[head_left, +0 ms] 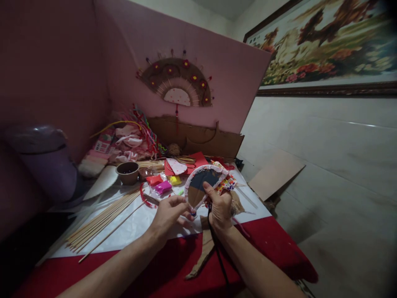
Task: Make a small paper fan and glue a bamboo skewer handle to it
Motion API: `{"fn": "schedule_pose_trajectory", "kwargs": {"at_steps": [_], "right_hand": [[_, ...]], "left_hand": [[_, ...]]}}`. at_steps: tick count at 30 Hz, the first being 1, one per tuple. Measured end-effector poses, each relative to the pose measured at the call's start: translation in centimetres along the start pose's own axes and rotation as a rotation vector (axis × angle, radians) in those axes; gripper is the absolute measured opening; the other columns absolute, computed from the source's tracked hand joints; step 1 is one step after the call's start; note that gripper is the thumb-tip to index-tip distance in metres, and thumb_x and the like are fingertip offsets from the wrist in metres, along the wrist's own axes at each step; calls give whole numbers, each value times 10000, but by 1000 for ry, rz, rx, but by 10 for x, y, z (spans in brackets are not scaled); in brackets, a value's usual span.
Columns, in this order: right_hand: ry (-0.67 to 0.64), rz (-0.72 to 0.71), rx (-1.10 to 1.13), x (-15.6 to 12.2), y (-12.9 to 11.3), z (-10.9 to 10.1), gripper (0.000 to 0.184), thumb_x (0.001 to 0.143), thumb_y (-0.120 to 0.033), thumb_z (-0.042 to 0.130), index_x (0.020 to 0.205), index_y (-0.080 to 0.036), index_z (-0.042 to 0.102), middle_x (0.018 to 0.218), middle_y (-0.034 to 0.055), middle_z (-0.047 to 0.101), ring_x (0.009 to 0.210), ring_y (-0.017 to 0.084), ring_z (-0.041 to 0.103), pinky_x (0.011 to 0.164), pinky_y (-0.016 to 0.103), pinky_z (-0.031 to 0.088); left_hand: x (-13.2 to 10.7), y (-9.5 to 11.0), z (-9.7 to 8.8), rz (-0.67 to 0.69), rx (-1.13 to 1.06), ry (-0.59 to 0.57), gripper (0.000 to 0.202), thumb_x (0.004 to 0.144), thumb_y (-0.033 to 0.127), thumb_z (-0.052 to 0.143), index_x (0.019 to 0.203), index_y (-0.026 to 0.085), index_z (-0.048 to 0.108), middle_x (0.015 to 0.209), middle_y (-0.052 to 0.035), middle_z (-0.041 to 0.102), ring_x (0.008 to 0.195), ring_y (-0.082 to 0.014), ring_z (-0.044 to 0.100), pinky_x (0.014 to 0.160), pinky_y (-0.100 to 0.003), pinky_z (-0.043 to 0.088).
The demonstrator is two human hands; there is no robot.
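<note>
My right hand (221, 207) grips a small fan-shaped cardboard piece (198, 184), its thumb pressed on the front. The piece has a dark upper face, a brown lower part and a pale pink wrapped rim. My left hand (170, 215) is beside the lower left edge, fingers loosely bent and apart; whether the fingertips touch the rim I cannot tell. Behind the right hand shows a colourful patterned packet (228, 184). A torn cardboard strip (204, 248) lies below the hands on the red cloth.
Bamboo sticks (105, 221) lie at the left, near a brown bowl (127, 173). Clay packets (163, 187) sit behind my left hand. A decorated fan (173, 74) hangs on the pink board (235, 82). A purple bin (49, 165) stands far left.
</note>
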State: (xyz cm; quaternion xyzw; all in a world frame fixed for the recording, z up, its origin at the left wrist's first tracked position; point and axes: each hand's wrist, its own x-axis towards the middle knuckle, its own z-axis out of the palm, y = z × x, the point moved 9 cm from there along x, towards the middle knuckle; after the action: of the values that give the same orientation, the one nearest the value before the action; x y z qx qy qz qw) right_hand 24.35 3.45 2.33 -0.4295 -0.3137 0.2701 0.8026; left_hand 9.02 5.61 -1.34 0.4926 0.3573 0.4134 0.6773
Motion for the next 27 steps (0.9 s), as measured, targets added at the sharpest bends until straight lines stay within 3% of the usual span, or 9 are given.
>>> {"fn": "schedule_pose_trajectory", "kwargs": {"at_steps": [4, 12, 19, 27], "right_hand": [[-20, -1, -26, -1, -1, 1, 295, 570, -302, 773, 719, -128, 587, 644, -9, 603, 573, 130, 543, 557, 259, 433], [12, 11, -24, -2, -1, -1, 289, 559, -296, 777, 688, -132, 577, 566, -34, 564, 515, 116, 511, 519, 247, 412], [-4, 6, -53, -1, -2, -1, 305, 565, -306, 776, 715, -128, 579, 610, -12, 589, 568, 137, 536, 544, 260, 427], [-5, 3, 17, 0, -1, 0, 292, 561, -280, 773, 728, -130, 586, 641, -15, 594, 594, 129, 543, 578, 257, 435]], "left_hand": [[-2, 0, -1, 4, 7, 15, 217, 652, 312, 662, 684, 113, 582, 639, -56, 647, 497, -145, 597, 443, -271, 510], [-3, 1, 0, -17, -19, 25, 139, 615, 220, 659, 671, 118, 583, 638, -49, 642, 544, -167, 617, 468, -283, 517], [-3, 2, 0, -6, -6, 25, 184, 630, 268, 670, 679, 115, 579, 631, -61, 646, 514, -155, 603, 462, -277, 509], [-4, 1, -2, -35, -45, 58, 97, 622, 156, 600, 712, 132, 572, 635, -44, 641, 550, -168, 616, 478, -279, 504]]}}
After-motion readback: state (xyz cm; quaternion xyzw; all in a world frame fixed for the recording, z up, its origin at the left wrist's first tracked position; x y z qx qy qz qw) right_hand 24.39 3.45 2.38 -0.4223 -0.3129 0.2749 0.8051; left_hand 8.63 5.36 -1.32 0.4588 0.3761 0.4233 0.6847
